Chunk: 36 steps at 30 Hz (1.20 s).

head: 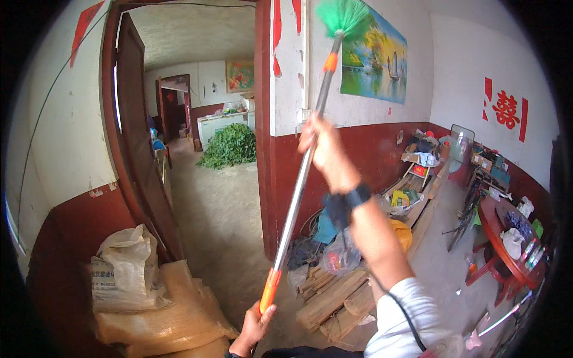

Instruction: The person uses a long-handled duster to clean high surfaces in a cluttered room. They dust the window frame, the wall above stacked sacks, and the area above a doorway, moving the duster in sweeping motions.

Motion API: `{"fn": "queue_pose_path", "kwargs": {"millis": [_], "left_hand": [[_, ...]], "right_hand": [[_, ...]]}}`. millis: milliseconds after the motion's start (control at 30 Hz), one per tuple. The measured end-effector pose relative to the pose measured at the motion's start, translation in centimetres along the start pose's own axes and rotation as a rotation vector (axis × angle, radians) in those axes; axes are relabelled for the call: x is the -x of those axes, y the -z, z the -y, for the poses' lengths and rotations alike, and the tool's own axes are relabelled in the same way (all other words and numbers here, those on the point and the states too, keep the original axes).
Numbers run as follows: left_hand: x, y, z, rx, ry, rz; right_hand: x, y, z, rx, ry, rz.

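A long-handled duster with a metal pole (293,206) slants up through the middle of the view. My left hand (255,329) grips its orange lower handle near the bottom. Higher up, my right hand (320,141) is closed around the metal shaft below an orange collar. The green bristle head (344,18) is blurred at the top edge, in front of the upper left corner of a landscape poster (375,56) with sailing boats. Whether the bristles touch the wall cannot be told. A black strap with a device (347,203) sits on my right wrist.
An open brown door (138,134) stands left of the doorway; a pile of green leaves (230,145) lies beyond it. Woven sacks (165,317) are stacked at lower left. Wooden beams (333,297) and plastic bags cover floor on the right, near a cluttered round red table (497,228).
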State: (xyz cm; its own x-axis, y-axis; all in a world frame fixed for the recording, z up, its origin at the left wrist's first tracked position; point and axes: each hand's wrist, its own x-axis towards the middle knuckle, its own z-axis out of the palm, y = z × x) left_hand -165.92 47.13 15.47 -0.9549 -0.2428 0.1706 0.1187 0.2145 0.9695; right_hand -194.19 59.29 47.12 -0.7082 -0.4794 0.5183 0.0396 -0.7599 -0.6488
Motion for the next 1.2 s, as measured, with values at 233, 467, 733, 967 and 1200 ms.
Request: {"fn": "queue_pose_path", "kwargs": {"millis": [233, 467, 733, 967, 1200], "left_hand": [[4.3, 1.7, 4.2, -0.017, 0.056, 0.045], [6.9, 2.2, 5.9, -0.075, 0.024, 0.066], [5.4, 0.6, 4.8, 0.041, 0.113, 0.103], [2.0, 5.1, -1.6, 0.188, -0.208, -0.147], [-4.9, 6.4, -9.8, 0.462, -0.396, -0.102]], "right_hand": [[-6.6, 1.4, 10.8, 0.390, 0.198, -0.130], [-7.4, 2.3, 15.5, 0.444, 0.179, -0.093], [-4.8, 0.2, 15.3, 0.508, 0.240, 0.035], [6.2, -3.3, -5.0, 0.452, 0.241, 0.124], [23.4, 1.1, -26.5, 0.791, -0.127, 0.589]]}}
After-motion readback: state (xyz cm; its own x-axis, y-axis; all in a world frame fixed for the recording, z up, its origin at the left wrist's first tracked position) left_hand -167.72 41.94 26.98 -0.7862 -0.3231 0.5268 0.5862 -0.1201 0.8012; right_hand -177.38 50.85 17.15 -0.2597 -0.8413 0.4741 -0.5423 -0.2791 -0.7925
